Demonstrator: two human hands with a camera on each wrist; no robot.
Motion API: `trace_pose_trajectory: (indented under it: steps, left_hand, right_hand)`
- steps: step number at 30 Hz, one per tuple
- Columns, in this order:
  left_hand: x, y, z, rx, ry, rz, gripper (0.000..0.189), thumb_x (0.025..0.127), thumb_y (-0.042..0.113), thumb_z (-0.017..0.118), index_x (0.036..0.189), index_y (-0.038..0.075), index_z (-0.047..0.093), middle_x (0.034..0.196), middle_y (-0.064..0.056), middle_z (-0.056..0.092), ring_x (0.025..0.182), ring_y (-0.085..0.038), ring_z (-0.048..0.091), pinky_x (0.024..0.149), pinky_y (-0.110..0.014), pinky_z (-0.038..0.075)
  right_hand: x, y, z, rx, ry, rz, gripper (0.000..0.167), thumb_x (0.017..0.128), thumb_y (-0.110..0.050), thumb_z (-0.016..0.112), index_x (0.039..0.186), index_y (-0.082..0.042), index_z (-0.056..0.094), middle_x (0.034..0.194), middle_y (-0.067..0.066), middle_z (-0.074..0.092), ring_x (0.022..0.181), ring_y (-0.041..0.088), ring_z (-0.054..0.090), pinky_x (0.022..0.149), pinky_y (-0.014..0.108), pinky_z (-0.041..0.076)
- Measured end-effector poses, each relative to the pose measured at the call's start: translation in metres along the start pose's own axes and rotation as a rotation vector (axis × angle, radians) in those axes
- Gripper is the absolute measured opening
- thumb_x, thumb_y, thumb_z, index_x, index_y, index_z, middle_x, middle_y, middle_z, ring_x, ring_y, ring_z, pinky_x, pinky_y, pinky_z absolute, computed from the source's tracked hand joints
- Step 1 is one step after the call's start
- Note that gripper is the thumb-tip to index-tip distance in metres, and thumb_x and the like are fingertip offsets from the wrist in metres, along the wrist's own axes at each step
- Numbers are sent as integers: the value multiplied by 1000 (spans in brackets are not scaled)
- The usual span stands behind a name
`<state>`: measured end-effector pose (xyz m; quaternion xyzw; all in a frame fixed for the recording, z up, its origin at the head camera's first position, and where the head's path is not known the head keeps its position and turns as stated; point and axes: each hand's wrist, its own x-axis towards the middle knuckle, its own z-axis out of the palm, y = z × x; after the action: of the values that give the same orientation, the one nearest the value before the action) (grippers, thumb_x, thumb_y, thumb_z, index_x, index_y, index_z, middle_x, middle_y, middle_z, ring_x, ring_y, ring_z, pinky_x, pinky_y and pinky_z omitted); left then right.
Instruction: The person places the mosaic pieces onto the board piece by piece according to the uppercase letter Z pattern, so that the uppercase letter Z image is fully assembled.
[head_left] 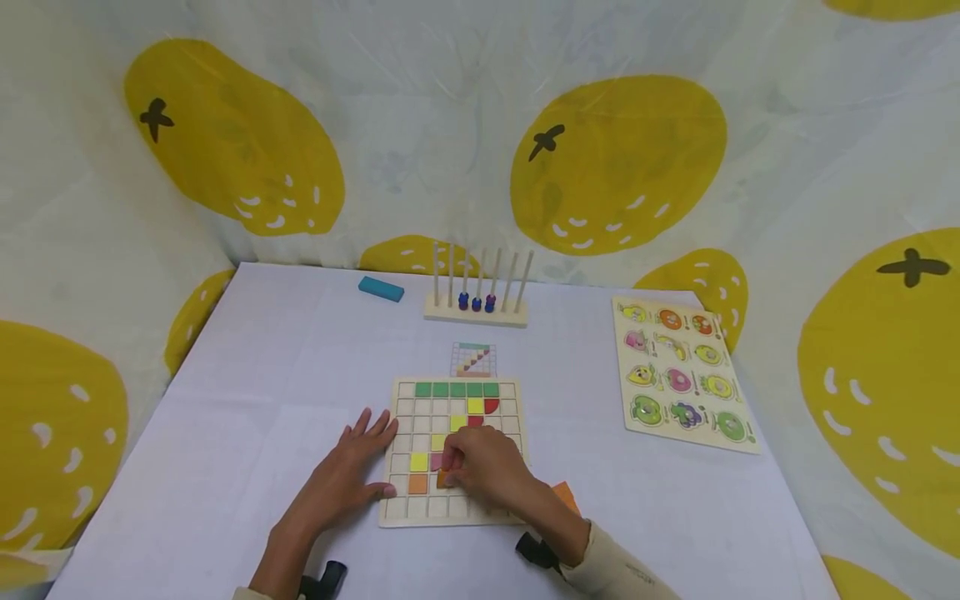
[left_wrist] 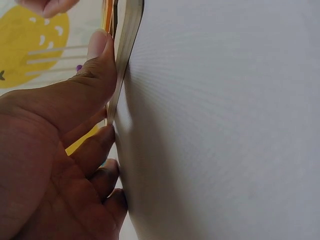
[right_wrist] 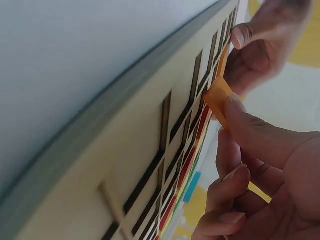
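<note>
A wooden grid board (head_left: 397,512) lies on the white table, with green tiles (head_left: 457,390) along its top row and yellow and red pieces stepping down diagonally. My right hand (head_left: 487,467) pinches an orange square tile (right_wrist: 218,100) between thumb and finger, tilted over the second row from the bottom. Left of it, another orange tile (head_left: 417,484) sits in its cell. My left hand (head_left: 347,467) rests at the board's left edge, fingers spread and straight, thumb touching the rim. Part of the diagonal is hidden behind my right hand.
Beyond the board lies a small printed pattern card (head_left: 473,359). Farther back stand a peg abacus (head_left: 476,315) with a few beads and a blue block (head_left: 381,289). A fruit puzzle board (head_left: 682,375) lies at right. Orange pieces (head_left: 566,497) show beside my right wrist.
</note>
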<state>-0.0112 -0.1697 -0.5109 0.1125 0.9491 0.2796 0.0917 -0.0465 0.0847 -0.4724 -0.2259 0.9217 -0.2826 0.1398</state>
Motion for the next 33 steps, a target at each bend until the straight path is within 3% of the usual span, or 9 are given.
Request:
trace_pose_trajectory:
  steps: [9,15,21,25,33]
  left_hand:
    - [-2,-2,0,-15,28,35,103,74,27,97,161,10,45,171,-10,35,164,-41,21,132,-62,24]
    - [-1,-1,0,-27,21,11,105,73,26,97,162,11,44,172,-8,34,165,-39,20,133,-60,22]
    - [0,1,-1,-11,13,3,105,74,26,97,162,12,43,172,-8,33,165,-39,18,133,-60,22]
    - [-1,2,-2,-1,27,9,104,74,26,97,162,11,44,172,-9,34,165,-40,19,132,-61,24]
    - [-2,2,-1,-18,40,10,104,73,25,98,162,11,45,171,-9,36,165,-39,20,132,-61,23]
  right_hand:
    - [7,-10,11,-127,-14,-21,19,85,-20,91,81,-23,73,72,-13,56,67,3,50,60,20,42]
    - [7,-9,12,-148,-49,-33,17,83,-20,92,85,-23,75,75,-12,58,69,2,49,61,19,42]
    - [2,-2,2,-89,-106,-77,23,82,-24,94,94,-26,75,85,-14,67,78,-1,54,71,19,47]
    - [-4,9,-7,-12,-101,-94,26,81,-24,94,99,-26,76,87,-14,70,83,2,59,74,20,49]
    - [-25,35,-28,70,-80,-50,26,82,-25,94,101,-24,76,87,-10,71,85,11,63,73,21,49]
